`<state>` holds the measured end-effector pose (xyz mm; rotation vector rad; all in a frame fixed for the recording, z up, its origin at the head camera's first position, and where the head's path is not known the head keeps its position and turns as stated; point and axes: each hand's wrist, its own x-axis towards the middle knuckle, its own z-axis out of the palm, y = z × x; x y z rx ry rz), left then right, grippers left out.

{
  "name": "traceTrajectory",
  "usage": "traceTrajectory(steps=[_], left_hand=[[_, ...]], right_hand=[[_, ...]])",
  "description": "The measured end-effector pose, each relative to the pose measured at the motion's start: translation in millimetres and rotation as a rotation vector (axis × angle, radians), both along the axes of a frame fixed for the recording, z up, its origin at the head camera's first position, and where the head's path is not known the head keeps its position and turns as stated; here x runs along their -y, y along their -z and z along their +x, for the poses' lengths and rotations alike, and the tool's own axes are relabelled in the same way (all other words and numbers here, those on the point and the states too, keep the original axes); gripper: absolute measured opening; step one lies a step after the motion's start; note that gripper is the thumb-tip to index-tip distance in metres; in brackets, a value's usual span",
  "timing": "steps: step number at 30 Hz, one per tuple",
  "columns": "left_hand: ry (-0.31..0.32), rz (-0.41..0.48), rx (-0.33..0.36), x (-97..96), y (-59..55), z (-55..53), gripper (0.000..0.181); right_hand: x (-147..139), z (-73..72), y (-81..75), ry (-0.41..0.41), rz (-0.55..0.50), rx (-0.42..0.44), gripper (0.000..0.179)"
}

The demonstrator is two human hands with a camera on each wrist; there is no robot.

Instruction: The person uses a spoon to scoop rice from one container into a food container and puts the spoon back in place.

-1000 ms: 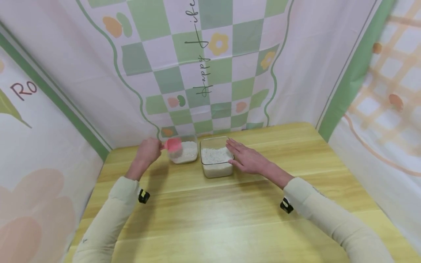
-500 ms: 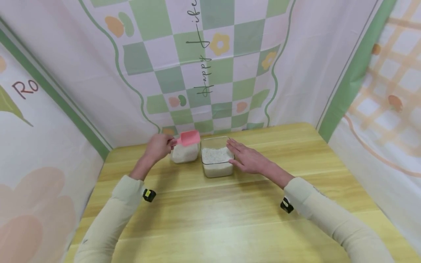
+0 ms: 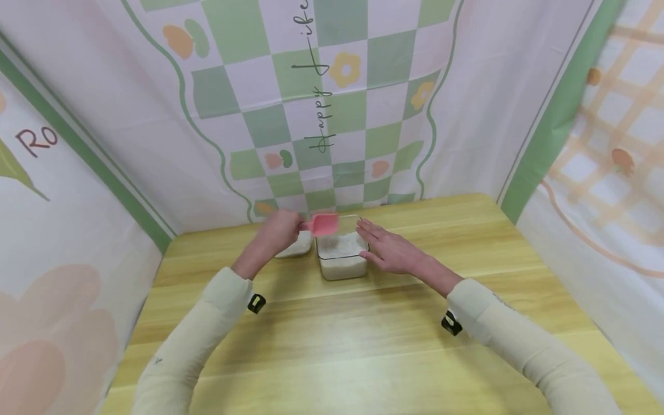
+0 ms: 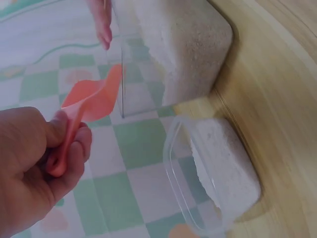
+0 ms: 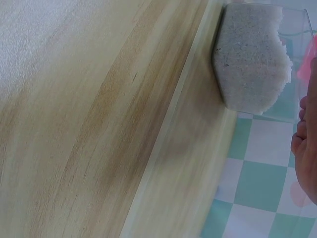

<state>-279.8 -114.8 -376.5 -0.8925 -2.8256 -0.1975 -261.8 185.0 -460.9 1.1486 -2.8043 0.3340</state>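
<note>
My left hand (image 3: 280,230) grips a pink scoop (image 3: 325,224) by its handle. The scoop's bowl is over the back left of a square glass container (image 3: 343,271), which is well filled with white grains that look like rice. In the left wrist view the scoop (image 4: 94,101) is tilted beside the glass rim; whether any grains are in it I cannot tell. Partly behind my left hand stands a smaller clear container (image 4: 171,171) with a lower layer of white grains. My right hand (image 3: 391,249) rests straight fingers on the glass container's right rim.
Both containers stand side by side near the back of the wooden table (image 3: 337,340). A checkered cloth (image 3: 342,115) hangs directly behind them. Another cloth side wall (image 3: 67,242) rises along the left edge of the table.
My left hand has lifted the scoop out of the smaller container and carried it right, over the glass container. The right hand has stayed at the rim.
</note>
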Motion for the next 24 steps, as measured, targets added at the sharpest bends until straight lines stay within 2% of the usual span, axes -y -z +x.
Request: traceTrajectory(steps=[7,10,12,15,18,21,24], left_hand=[[0.056,-0.105,0.068,-18.5,-1.8,-1.3,0.012],[0.085,-0.173,0.071,-27.2,-2.1,-2.7,0.011],[0.111,-0.244,0.036,-34.4,-1.0,-3.8,0.014],[0.149,-0.356,-0.069,-45.9,3.6,-6.4,0.020],[0.142,-0.435,-0.137,-56.5,10.9,-10.9,0.021],[0.116,-0.464,-0.128,-65.4,18.4,-16.7,0.020],[0.134,-0.488,-0.101,-73.1,24.1,-23.0,0.013]], right_hand=[[-0.9,-0.1,0.8,0.002,-0.004,-0.005,0.065],[-1.3,-0.1,1.2,0.004,-0.003,0.003,0.066],[-1.5,0.2,0.8,0.004,-0.004,0.007,0.066],[-1.7,0.6,0.2,0.000,-0.010,0.004,0.066],[-1.8,0.9,0.5,-0.004,-0.015,-0.005,0.066],[-1.6,0.1,1.7,-0.002,-0.018,-0.001,0.066],[-1.7,-0.6,2.4,0.002,-0.024,0.009,0.066]])
